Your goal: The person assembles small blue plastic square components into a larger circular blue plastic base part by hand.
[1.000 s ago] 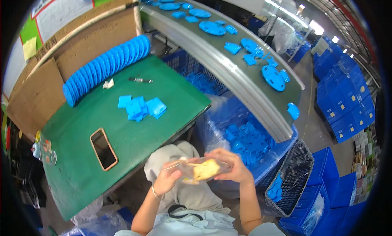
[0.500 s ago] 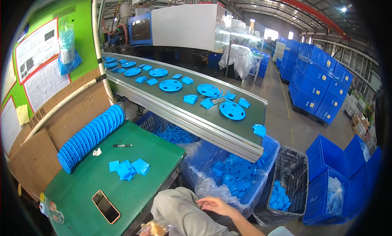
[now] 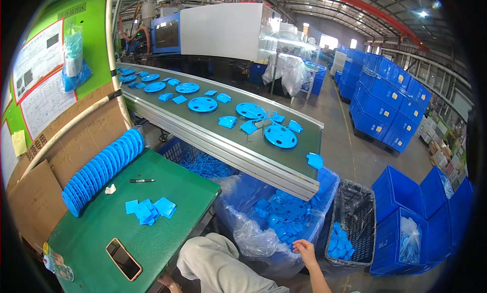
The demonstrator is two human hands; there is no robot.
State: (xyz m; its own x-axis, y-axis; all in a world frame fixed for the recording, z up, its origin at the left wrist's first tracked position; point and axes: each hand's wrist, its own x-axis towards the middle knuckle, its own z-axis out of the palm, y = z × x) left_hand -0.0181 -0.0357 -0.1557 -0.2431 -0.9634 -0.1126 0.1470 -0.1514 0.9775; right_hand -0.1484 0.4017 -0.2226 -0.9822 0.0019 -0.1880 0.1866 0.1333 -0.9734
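My right hand [image 3: 305, 250] is above the near rim of a large blue bin [image 3: 332, 184] lined with clear plastic. Its fingers are loosely bent, slightly apart, and nothing shows in them. Flat blue plastic parts [image 3: 284, 212] are heaped inside that bin. At the lower edge, my left hand [image 3: 167, 280] is low beside the green table [image 3: 172, 237]; its fingers are mostly hidden, so what it holds cannot be told. On the tabletop lie several blue square plates [image 3: 146, 212], a phone [image 3: 124, 259], a pen [image 3: 142, 181] and a row of blue discs [image 3: 104, 168].
A conveyor belt [image 3: 231, 135] carries blue discs and smaller pieces above the bin. To the right are a black crate [image 3: 362, 227] with blue pieces and open blue boxes [image 3: 401, 191]. Stacked blue crates [image 3: 380, 108] stand farther back. My knee [image 3: 203, 252] is beside the table.
My right hand has moved right, from over my lap to the bin's rim. My left hand, earlier near a pale item in clear wrap, is now lower and farther left. The view has shifted slightly.
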